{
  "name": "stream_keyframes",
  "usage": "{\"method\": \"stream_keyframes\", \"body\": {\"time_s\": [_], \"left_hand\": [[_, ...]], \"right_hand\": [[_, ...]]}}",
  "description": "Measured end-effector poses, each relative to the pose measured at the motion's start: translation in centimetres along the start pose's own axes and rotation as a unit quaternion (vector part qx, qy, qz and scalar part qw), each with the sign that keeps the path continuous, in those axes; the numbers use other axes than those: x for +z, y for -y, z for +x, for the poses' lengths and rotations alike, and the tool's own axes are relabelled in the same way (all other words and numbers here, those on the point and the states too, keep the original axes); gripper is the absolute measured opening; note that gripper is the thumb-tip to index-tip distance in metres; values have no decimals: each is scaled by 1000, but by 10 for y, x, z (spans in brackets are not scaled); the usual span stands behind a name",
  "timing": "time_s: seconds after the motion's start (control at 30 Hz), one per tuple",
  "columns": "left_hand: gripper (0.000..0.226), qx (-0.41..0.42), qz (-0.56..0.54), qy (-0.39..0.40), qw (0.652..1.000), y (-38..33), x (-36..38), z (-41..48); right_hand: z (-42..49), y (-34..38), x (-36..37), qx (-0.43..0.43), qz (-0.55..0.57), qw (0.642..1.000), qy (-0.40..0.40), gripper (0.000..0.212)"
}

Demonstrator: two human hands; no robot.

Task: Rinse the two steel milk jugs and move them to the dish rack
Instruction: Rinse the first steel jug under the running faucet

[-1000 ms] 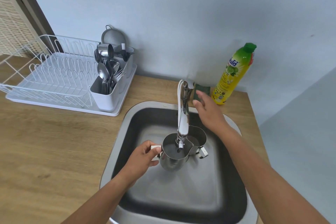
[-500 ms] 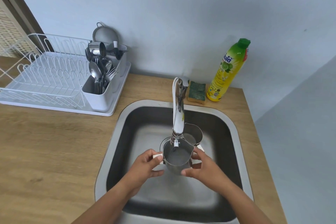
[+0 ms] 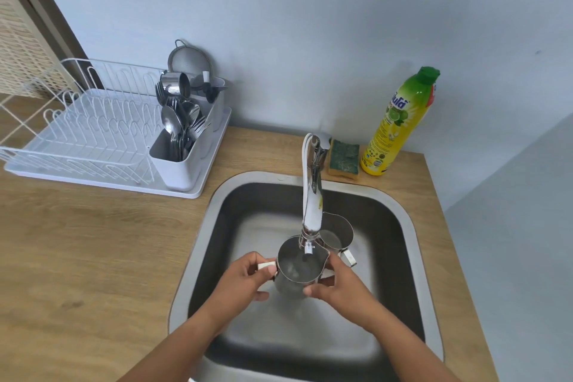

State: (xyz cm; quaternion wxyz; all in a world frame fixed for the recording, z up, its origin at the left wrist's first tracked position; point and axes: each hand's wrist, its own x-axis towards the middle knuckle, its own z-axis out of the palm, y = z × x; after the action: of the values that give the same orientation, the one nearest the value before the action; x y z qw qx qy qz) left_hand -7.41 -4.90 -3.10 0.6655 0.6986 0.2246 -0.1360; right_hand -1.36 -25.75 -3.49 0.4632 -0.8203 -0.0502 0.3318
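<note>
A steel milk jug (image 3: 296, 270) is held upright under the tap spout (image 3: 311, 201), inside the sink (image 3: 400, 226). My left hand (image 3: 245, 281) grips its white-tipped handle on the left. My right hand (image 3: 339, 284) wraps its fingers round the jug's right side. Water shows inside the jug. The second steel jug (image 3: 336, 234) stands on the sink floor just behind and to the right, partly hidden by the tap. The white dish rack (image 3: 93, 130) sits on the counter at the left.
A white cutlery holder (image 3: 186, 146) with spoons and forks stands at the rack's right end, a strainer behind it. A green-and-yellow sponge (image 3: 344, 158) and a dish soap bottle (image 3: 400, 124) stand behind the sink. Wooden counter (image 3: 93, 257) lies between sink and rack.
My right hand left the tap lever and came down to hold the jug's right side. The jug stays under the spout in my left hand.
</note>
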Motion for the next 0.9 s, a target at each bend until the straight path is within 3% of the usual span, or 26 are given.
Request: {"method": "stream_keyframes", "body": {"time_s": [0.4, 0.8, 0.9], "left_hand": [[27, -35, 4, 18, 999, 4, -2, 0], [25, -54, 23, 27, 998, 4, 0, 1], [21, -54, 21, 16, 998, 5, 0, 4]], "right_hand": [[-1, 4, -7, -5, -38, 999, 13, 57], [6, 5, -8, -8, -11, 1000, 8, 42], [8, 2, -2, -6, -11, 1000, 4, 47]]}}
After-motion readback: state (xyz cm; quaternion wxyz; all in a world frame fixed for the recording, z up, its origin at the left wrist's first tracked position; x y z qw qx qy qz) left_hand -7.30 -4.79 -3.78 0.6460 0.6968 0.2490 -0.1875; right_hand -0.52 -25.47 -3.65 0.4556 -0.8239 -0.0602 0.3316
